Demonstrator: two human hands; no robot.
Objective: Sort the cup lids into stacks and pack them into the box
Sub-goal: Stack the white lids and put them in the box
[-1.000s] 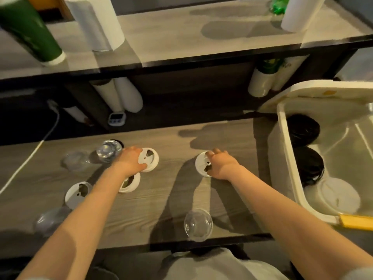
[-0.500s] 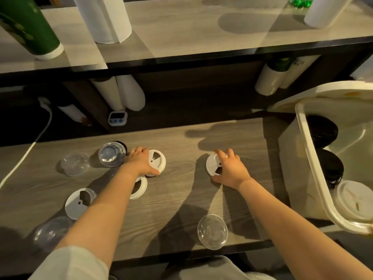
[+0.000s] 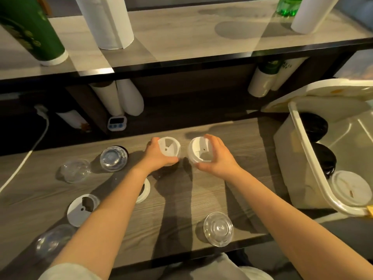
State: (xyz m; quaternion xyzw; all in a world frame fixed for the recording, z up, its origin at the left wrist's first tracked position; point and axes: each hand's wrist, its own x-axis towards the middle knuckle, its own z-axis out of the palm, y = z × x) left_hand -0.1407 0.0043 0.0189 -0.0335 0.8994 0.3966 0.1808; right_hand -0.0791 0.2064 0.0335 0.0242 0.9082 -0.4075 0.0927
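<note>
Since the earlier frames, two white lids have been raised off the table (image 3: 201,199) and brought close together over its far middle. The first white lid (image 3: 169,149) is gripped by the left hand (image 3: 159,156), with thumb and fingers curled round its rim. The second white lid (image 3: 199,151) is clasped the same way by the right hand (image 3: 219,158), and its right edge is covered by the fingers. Both are tilted toward the camera; whether their rims touch cannot be told.

A third white lid (image 3: 82,209) is seen lying flat at near left, and a fourth white lid (image 3: 145,190) is largely hidden beneath the left forearm. Clear lids (image 3: 114,158) are scattered over the table; the dim clear lid (image 3: 53,241) at the near left corner is blurred and hard to make out.

At right, the box (image 3: 302,150) is cut off by the frame edge. Black lids (image 3: 325,158) are stood against its left wall, their number not discernible, and a boxed white lid (image 3: 351,188) is laid nearer.
</note>
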